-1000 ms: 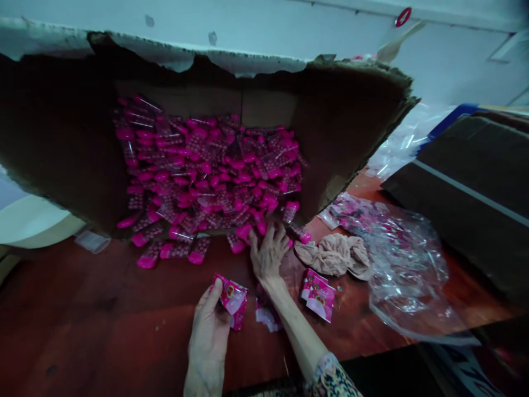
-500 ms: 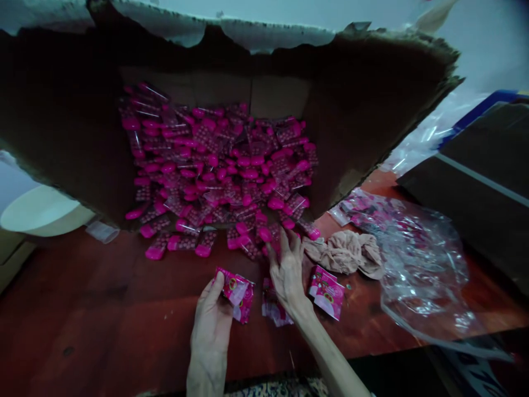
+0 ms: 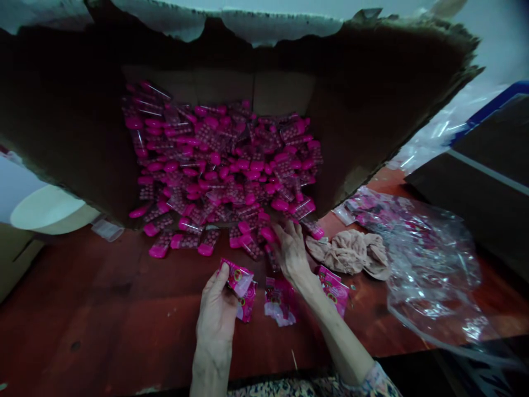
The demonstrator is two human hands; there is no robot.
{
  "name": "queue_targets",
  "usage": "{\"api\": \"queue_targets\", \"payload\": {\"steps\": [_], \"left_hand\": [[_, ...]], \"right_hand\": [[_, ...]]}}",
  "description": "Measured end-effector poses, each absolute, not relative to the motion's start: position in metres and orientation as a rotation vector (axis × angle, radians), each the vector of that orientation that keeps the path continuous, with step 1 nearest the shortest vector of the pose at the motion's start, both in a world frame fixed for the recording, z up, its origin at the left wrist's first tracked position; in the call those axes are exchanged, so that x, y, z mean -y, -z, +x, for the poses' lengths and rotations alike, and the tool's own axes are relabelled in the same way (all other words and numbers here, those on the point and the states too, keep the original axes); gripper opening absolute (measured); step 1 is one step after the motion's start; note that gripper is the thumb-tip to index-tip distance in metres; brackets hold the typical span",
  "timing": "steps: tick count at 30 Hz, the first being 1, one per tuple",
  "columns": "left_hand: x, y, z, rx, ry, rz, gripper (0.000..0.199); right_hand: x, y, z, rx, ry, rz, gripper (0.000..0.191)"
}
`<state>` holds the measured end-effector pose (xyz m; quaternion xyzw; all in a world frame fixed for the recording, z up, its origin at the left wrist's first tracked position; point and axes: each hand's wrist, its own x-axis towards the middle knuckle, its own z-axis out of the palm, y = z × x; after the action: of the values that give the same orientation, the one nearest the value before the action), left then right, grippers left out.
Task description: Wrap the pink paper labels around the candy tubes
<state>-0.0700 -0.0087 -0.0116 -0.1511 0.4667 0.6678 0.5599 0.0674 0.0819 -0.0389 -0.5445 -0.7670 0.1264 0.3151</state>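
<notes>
in front of the carton (image 3: 372,105), left hand (image 3: 215,314) is pinching packets (image 3: 239,279); right hand (image 3: 294,256), grip unclear, is now seemingly drawing out a bottle (image 3: 271,258).

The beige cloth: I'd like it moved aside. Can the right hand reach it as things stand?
Probably yes: the beige cloth lies close beside the right hand, and nothing visible covers it, though that hand is at the pink-capped bottles.
</notes>
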Motion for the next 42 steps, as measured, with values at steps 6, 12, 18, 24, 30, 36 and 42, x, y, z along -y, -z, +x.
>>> {"api": "queue_targets", "payload": {"steps": [6, 12, 18, 24, 30, 36, 42], "left_hand": [[0.006, 0.008, -0.069, -1.099, -1.584, -0.347, 0.015], [0.004, 0.003, -0.068, -1.033, -1.618, -0.274, 0.016], [0.005, 0.003, -0.062, -0.968, -1.632, -0.212, 0.015], [0.009, 0.011, -0.054, -0.951, -1.620, -0.207, 0.012], [0.010, 0.007, -0.046, -1.002, -1.670, -0.114, 0.010], [0.007, 0.009, -0.039, -0.996, -1.627, -0.059, 0.014], [0.009, 0.011, -0.034, -1.044, -1.631, 0.080, 0.018]], "right_hand": [[-0.077, 0.025, 0.070, 1.808, -0.445, -1.363, 0.025], [-0.028, 0.002, 0.073, 1.648, -0.842, -1.333, 0.020], [0.020, 0.002, 0.069, 1.476, -1.336, -1.315, 0.029], [0.027, 0.005, 0.060, 1.525, -1.241, -1.332, 0.031], [0.029, 0.007, 0.055, 1.414, -1.420, -1.297, 0.039], [0.029, 0.017, 0.058, 1.526, -1.080, -1.375, 0.050], [0.029, 0.029, 0.062, 1.433, -1.143, -1.420, 0.053]]}}
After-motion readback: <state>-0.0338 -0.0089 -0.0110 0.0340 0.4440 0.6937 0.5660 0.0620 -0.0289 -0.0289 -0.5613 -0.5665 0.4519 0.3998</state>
